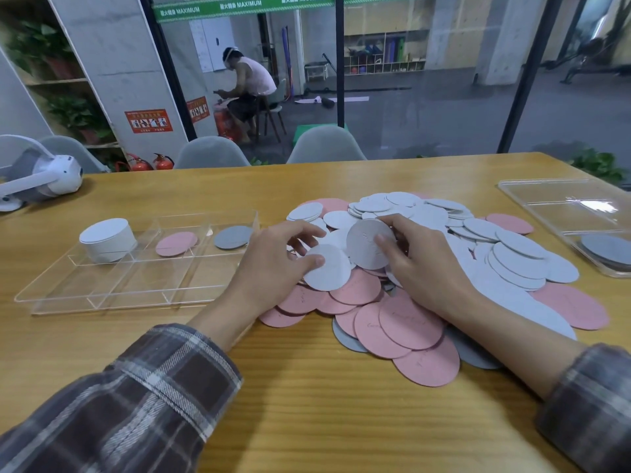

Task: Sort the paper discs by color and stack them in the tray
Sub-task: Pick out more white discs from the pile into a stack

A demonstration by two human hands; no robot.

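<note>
Head: tray (51, 285) holds white stack (107, 238), pink disc (176, 244), grey disc (233, 237); left fingers (312, 261), right fingers (385, 243) pinch discs (365, 254).

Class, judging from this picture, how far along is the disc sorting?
Early. Done: the tray holds a tall white stack, plus a low pink stack and a low grey stack. In hand: the left hand pinches a white disc, the right hand holds a pale disc tilted. Left: the large mixed pile on the table.
</note>
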